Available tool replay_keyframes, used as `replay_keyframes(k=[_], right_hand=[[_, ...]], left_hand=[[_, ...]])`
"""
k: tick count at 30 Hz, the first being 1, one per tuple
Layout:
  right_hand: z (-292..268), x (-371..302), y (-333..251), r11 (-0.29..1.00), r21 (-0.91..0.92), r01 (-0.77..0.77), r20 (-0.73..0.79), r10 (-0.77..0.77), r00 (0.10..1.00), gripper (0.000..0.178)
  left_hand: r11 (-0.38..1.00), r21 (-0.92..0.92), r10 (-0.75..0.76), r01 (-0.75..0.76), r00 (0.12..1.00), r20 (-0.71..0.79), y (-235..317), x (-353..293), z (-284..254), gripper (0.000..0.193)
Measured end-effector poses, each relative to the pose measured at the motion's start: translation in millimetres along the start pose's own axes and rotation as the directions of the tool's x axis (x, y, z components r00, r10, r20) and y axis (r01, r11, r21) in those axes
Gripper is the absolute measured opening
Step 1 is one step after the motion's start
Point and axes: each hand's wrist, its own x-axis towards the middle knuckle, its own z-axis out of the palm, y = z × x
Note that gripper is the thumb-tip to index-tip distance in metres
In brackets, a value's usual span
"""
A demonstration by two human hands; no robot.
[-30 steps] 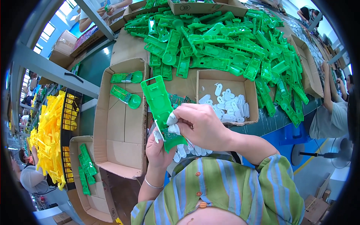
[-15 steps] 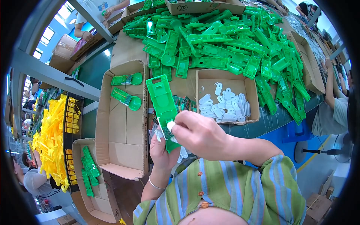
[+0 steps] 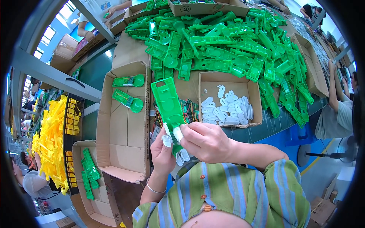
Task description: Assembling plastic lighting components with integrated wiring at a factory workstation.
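Observation:
My left hand is closed round the near end of a long green plastic shell, held tilted with its hollow side up. White material shows at its thumb; I cannot tell if it is a covering or a loose part. My right hand pinches at the shell's near half, with white material at its fingertips; anything small in the pinch is hidden. Behind the shell lie wired circuit boards. To the right, a cardboard box holds several white oval pieces.
A pile of green shells covers the far table. On the left, a cardboard tray holds two shells with boards. A lower box has more green parts. Yellow parts fill a black rack. Other people work around the tables.
My right hand has shifted slightly down and right along the shell, its fingers changing their pinch. The shell has moved a little right and down, and more white shows at my left thumb.

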Motion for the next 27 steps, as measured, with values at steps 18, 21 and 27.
replay_keyframes(k=[18,21,27], right_hand=[[-3.0,-14.0,7.1,0.189,0.803,-0.565,0.343,0.629,0.698,0.023],[0.4,-12.3,16.7,0.02,0.859,-0.511,0.414,0.559,0.718,0.034],[2.5,-28.6,29.0,0.228,0.509,-0.83,0.857,-0.041,0.515,0.039]], left_hand=[[0.963,0.228,0.142,-0.144,0.989,0.028,9.4,1.4,16.4,0.03],[0.94,0.282,0.186,-0.191,0.981,0.045,16.3,3.0,19.3,0.03],[0.993,0.048,0.103,-0.106,0.992,0.067,35.6,17.2,27.3,0.035]])
